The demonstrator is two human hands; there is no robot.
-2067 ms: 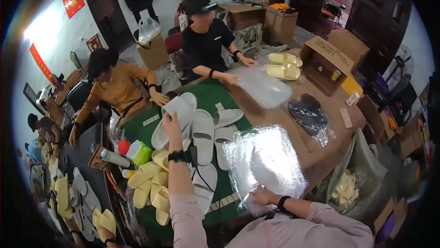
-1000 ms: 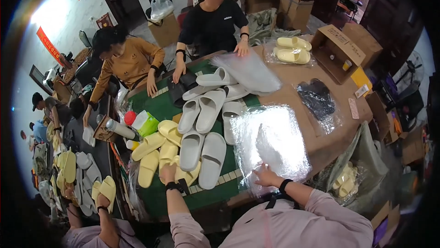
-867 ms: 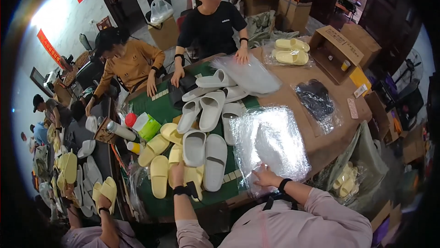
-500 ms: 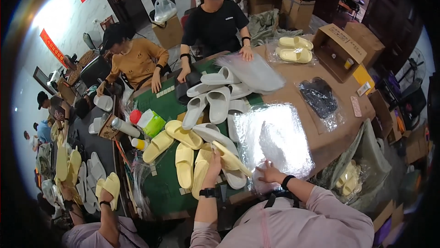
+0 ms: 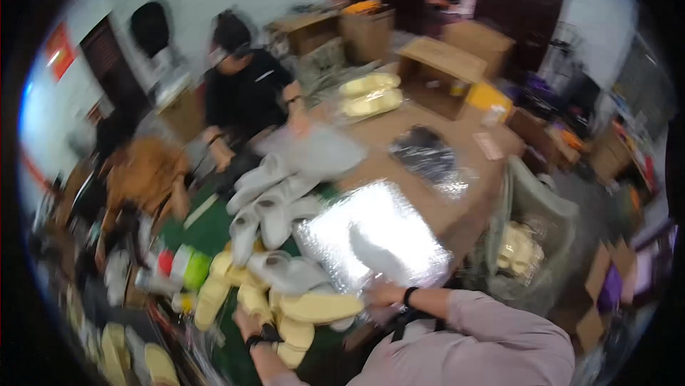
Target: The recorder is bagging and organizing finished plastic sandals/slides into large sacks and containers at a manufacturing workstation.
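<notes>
The picture is smeared by motion. My left hand (image 5: pixel 247 323) is at the near edge of the slipper pile, touching or right beside a ribbed yellow slipper (image 5: pixel 254 297); its fingers are too blurred to read. To its right another yellow slipper (image 5: pixel 321 307) lies across the pile, partly over a further one. My right hand (image 5: pixel 386 293) rests at the near edge of a stack of shiny clear plastic bags (image 5: pixel 407 243), its fingertips blurred. Behind the yellow slippers lie several grey slippers (image 5: pixel 275 220).
Across the table a person in black (image 5: pixel 250 93) touches more clear bags (image 5: pixel 321 150); a person in orange (image 5: pixel 146 175) sits left. Bagged yellow slippers (image 5: pixel 371 93), a bagged dark pair (image 5: pixel 424 154) and an open carton (image 5: pixel 439 65) stand farther back. A sack (image 5: pixel 556 207) holds bagged yellow slippers.
The view has swung right. My left hand has left the yellow slipper it held, which now lies on the pile, and moved left. My right hand remains at the bags' near edge.
</notes>
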